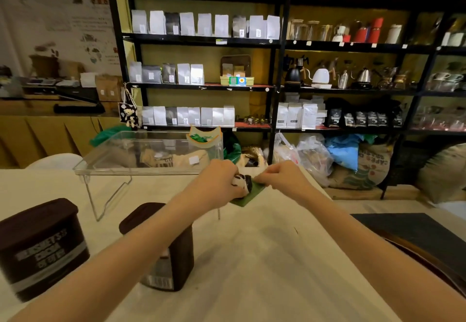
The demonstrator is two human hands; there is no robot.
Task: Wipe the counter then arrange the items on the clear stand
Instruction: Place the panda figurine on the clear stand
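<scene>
A clear stand [121, 168] on wire legs rests at the far side of the cream counter [264, 258]. On its right end sits a small see-through holder [204, 139] with green pieces inside. Just right of the stand, my left hand [216, 183] grips a small black-and-white figure [242, 183] that rests on a green card [248, 197]. My right hand [282, 174] pinches the card's far corner. Two dark brown cocoa tubs stand near me, one at the left edge [37, 248] and one under my left forearm [166, 253].
Black shelving [277, 44] with white bags, kettles and jars fills the wall behind. Sacks and plastic bags [340, 160] lie on the floor past the counter. A dark mat [413, 233] lies at the counter's right edge. A white chair back [55, 160] shows at left.
</scene>
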